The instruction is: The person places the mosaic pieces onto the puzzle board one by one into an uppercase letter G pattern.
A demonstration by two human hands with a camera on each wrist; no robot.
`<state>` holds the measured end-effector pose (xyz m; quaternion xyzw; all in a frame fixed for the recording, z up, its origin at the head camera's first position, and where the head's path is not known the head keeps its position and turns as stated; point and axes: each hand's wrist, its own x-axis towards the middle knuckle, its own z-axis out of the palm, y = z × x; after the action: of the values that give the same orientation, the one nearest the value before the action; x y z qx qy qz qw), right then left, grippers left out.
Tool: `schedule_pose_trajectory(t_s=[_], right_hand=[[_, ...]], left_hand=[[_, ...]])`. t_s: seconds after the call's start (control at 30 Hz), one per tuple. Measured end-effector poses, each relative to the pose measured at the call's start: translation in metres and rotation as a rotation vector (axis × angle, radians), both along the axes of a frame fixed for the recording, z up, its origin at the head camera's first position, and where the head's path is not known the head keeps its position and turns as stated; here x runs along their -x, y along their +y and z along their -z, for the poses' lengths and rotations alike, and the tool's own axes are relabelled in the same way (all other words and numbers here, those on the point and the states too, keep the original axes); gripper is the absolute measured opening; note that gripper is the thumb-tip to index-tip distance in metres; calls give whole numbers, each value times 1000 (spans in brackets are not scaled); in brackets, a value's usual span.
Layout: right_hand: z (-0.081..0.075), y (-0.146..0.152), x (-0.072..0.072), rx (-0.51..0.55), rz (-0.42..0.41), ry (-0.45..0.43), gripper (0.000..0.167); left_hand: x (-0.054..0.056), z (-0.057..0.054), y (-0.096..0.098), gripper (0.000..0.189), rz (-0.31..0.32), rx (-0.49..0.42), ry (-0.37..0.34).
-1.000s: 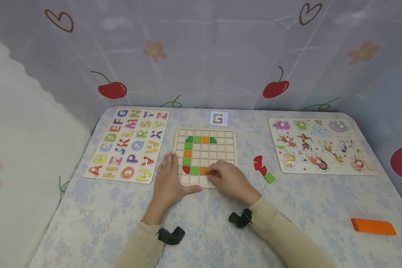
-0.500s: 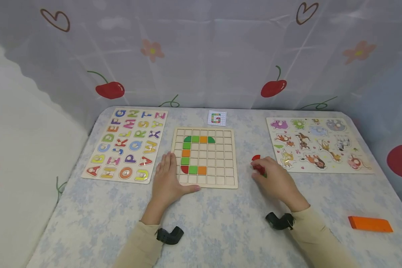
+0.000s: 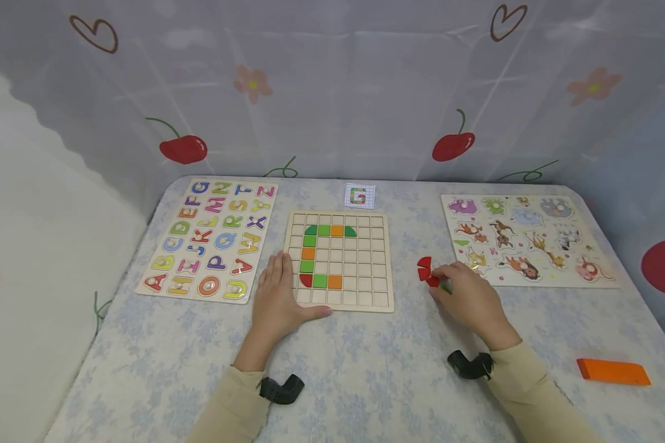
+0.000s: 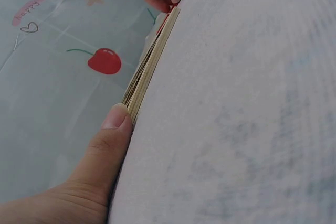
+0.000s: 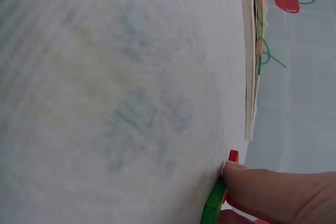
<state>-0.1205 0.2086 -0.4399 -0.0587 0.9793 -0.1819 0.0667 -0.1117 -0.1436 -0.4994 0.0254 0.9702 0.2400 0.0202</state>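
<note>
A wooden grid board (image 3: 366, 300) carries green, orange and red tiles set in a C-like outline. My left hand (image 3: 279, 301) lies flat at its lower left corner, fingers straight along the left side and thumb (image 4: 107, 135) against the front edge. To the right of the board, my right hand (image 3: 471, 298) pinches a green square tile (image 5: 212, 203) between thumb and fingers, low over the cloth. Several red quarter-round tiles (image 3: 424, 263) lie beside those fingertips, one partly hidden by them.
A small pattern card (image 3: 359, 195) lies behind the board. An alphabet puzzle (image 3: 207, 240) is at the left and an animal puzzle (image 3: 532, 240) at the right. An orange block (image 3: 614, 371) sits near the right front. A printed curtain (image 3: 321, 92) backs the table.
My right hand has left the board's lower row, where an orange tile now shows, and moved right to the loose tiles, taking hold of the green square. My left hand stays put.
</note>
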Motion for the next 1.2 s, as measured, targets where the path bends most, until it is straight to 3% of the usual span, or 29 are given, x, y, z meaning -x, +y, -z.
schedule_pose_trajectory(t_s=[0.57,0.97,1.2], right_hand=[[-2,2,2,-27,-59,-26,25],[6,0,4,164,-104,-88,16],[9,-17,14,355,-113,-107,15]], left_hand=[[1,1,0,147,-1,-6,-7],[1,1,0,147,-3,-3,-4],[1,1,0,147,-1,3,1]])
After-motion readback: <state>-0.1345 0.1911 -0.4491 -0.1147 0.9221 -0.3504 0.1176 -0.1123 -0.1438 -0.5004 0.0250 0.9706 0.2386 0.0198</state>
